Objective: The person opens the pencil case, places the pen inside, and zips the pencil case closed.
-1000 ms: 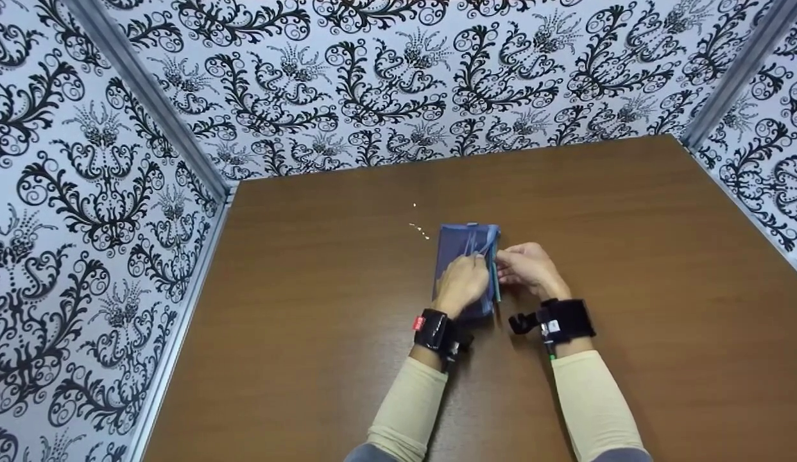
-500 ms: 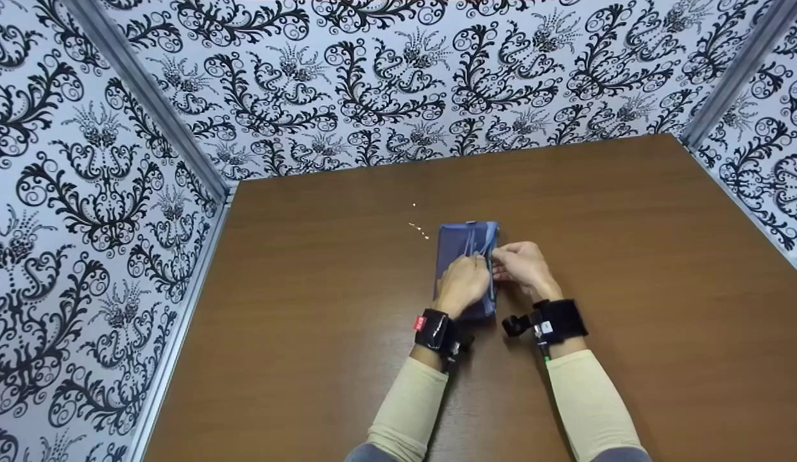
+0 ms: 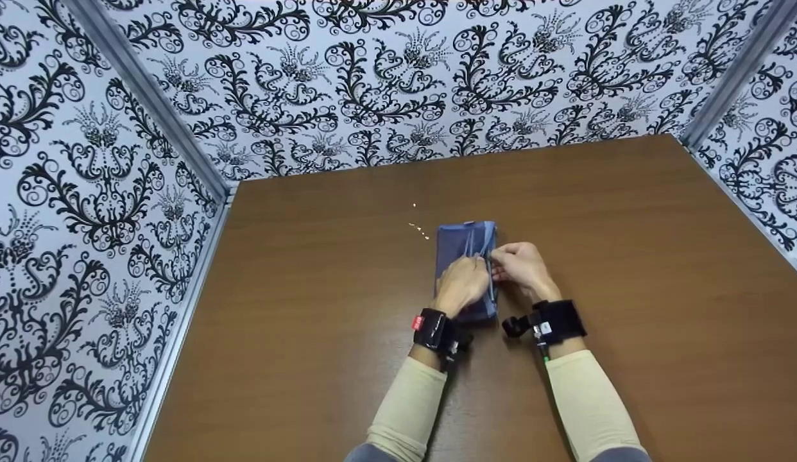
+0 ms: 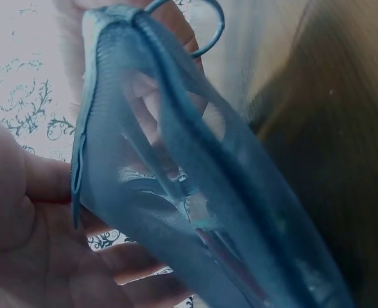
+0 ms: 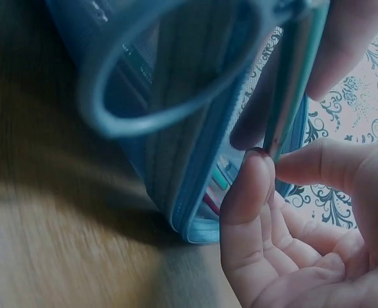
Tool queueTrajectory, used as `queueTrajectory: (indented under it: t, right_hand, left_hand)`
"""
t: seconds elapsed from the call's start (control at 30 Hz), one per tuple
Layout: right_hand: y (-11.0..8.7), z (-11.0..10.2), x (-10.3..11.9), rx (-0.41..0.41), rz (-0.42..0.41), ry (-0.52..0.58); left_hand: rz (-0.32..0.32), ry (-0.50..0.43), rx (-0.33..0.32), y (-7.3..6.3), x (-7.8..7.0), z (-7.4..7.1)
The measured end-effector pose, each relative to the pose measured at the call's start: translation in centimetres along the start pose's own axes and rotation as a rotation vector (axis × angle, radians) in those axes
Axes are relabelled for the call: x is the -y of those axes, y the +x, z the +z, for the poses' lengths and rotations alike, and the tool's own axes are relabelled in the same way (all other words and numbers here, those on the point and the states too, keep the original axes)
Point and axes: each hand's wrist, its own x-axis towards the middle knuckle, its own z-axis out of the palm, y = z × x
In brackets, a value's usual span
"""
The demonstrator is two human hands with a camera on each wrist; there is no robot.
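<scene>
A blue see-through mesh pencil case [image 3: 451, 242] stands partly open on the table, its zip edge [image 5: 208, 141] toward the right hand. The left hand [image 3: 464, 281] grips the case by its upper edge, fingers showing behind the mesh in the left wrist view. Between thumb and forefinger, the right hand [image 3: 522, 266] pinches a slim green pencil [image 5: 296, 83] at the opening. Whether it is a pencil or a pen is hard to tell. Inside the case, thin red and green sticks [image 5: 219, 178] show through. A blue strap loop [image 5: 137, 125] hangs from one end.
The brown wooden table [image 3: 308, 289] spreads around the hands. Patterned white panels [image 3: 385, 83] close off its back and sides. Small bright specks [image 3: 419, 228] lie on the wood left of the case. Both wrists carry black camera straps [image 3: 559, 319].
The right hand has moved slightly left toward the case with the green pencil, which shows less outside the case's right edge. The left hand has hardly moved.
</scene>
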Motion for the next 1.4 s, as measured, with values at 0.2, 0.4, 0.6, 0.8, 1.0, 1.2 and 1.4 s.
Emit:
queueTrajectory:
  t: [0.2,0.4,0.6,0.8,1.0,1.2,1.4]
  right_hand:
    - [0.0,0.0,-0.2,0.031,-0.026,0.003]
    - [0.0,-0.2,-0.4,0.031,-0.01,-0.015]
    - [0.0,-0.3,-0.5,0.028,0.01,0.003]
    - [0.1,-0.1,-0.5,0.016,0.017,0.019]
    - [0.3,-0.1,-0.7,0.029,0.024,-0.003]
    - [0.3,-0.2,-0.9,0.052,0.025,-0.06]
    - [0.3,-0.2,-0.7,0.051,0.033,-0.054]
  left_hand:
    - [-0.006,0.008,0.006,0.1,0.0,-0.2]
    - [-0.002,0.0,0.022,0.1,0.1,-0.3]
    - [0.011,0.0,0.032,0.0,0.1,-0.5]
    - [0.02,-0.011,0.037,0.0,0.2,-0.5]
    - [0.028,-0.011,0.04,0.0,0.1,-0.6]
    - [0.034,-0.029,0.031,0.1,0.3,-0.8]
    - [0.033,-0.029,0.033,0.1,0.4,-1.1]
